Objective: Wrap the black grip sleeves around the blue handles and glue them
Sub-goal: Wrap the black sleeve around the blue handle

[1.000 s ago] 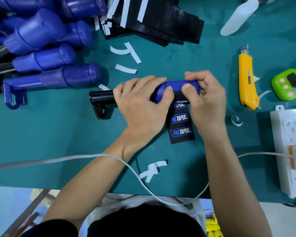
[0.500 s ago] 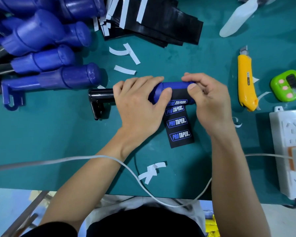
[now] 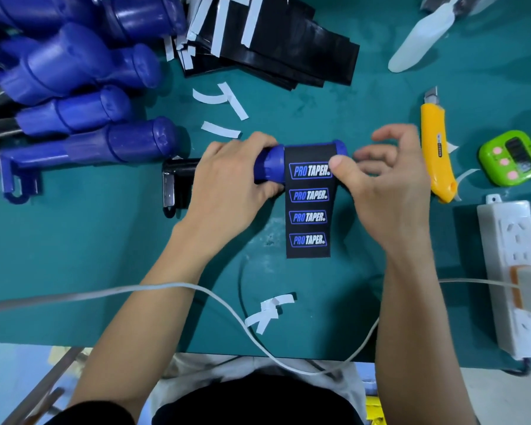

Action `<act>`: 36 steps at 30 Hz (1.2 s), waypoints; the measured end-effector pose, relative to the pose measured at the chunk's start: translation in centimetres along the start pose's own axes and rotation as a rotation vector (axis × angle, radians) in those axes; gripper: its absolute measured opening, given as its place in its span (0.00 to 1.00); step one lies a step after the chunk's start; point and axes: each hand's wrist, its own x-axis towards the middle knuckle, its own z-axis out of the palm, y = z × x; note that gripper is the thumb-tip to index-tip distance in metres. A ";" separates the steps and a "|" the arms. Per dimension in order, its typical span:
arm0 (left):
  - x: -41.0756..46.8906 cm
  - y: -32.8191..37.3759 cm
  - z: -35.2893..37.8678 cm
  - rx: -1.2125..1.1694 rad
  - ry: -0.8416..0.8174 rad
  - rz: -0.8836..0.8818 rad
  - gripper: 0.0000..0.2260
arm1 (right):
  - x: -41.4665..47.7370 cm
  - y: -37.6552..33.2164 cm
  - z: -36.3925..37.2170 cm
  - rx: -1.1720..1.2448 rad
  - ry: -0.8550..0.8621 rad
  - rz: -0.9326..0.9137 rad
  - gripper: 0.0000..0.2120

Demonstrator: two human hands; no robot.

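Table [image 3: 74, 271]: green work surface; the handle [image 3: 270, 164] I take as my landmark lies on it, lengthwise left to right.
Spare handles [image 3: 74, 65]: a heap of blue ones, up and left of the handle.
Spare sleeves [image 3: 288, 56]: a black stack with white strips on it, directly beyond the handle.
Power strip [image 3: 509, 271]: white, well to the right of the handle and nearer me.
Cable [image 3: 227, 305]: white, running across the table on the near side of the handle, over the left forearm.
Left hand [image 3: 227, 191]: wrapped round the handle's left part, gripping it.
Right hand [image 3: 390, 191]: at the handle's right end; the thumb tip presses the sleeve's right edge, and the fingers are loosely bent, holding nothing that I can see.
Handle: blue, with a black bracket at its left end.
Sleeve [image 3: 308, 216]: black, printed PRO TAPER four times; its upper part lies over the handle, the rest flat on the table toward me.
Knife [image 3: 436, 154]: yellow, just right of the handle, beside the right hand.
Timer [image 3: 509, 157]: green, further right of the handle.
Paper strips [image 3: 221, 130]: white, scattered just beyond the handle.
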 end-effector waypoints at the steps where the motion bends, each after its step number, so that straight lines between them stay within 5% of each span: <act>1: 0.0 -0.1 0.0 -0.030 0.029 -0.015 0.23 | -0.1 0.0 0.0 0.013 -0.023 0.037 0.25; 5: -0.1 -0.2 -0.2 -0.104 0.135 -0.037 0.24 | -0.4 0.3 1.3 -0.007 -0.245 0.081 0.25; 11: -0.1 -0.3 -1.2 -0.231 0.116 -0.171 0.25 | 0.1 0.4 0.9 0.241 -0.334 0.086 0.01; 19: -0.9 0.4 -3.4 -0.581 -0.107 -0.122 0.22 | 0.2 -0.3 0.2 0.406 -0.249 -0.180 0.10; 25: -1.2 1.0 -2.9 -0.970 -0.498 0.023 0.24 | -0.2 -1.0 -0.3 0.583 -0.273 -0.399 0.24; 31: -1.3 2.9 1.1 -1.515 -0.981 -0.063 0.31 | -1.1 -1.8 0.1 0.651 -0.349 -0.182 0.30; 33: -0.9 3.2 1.8 -1.539 -1.011 -0.067 0.32 | -1.2 -1.8 -0.2 0.658 -0.343 -0.136 0.30; 36: -0.3 3.4 2.5 -1.310 -0.774 -0.113 0.23 | -0.8 -2.4 -0.6 0.595 -0.229 -0.081 0.26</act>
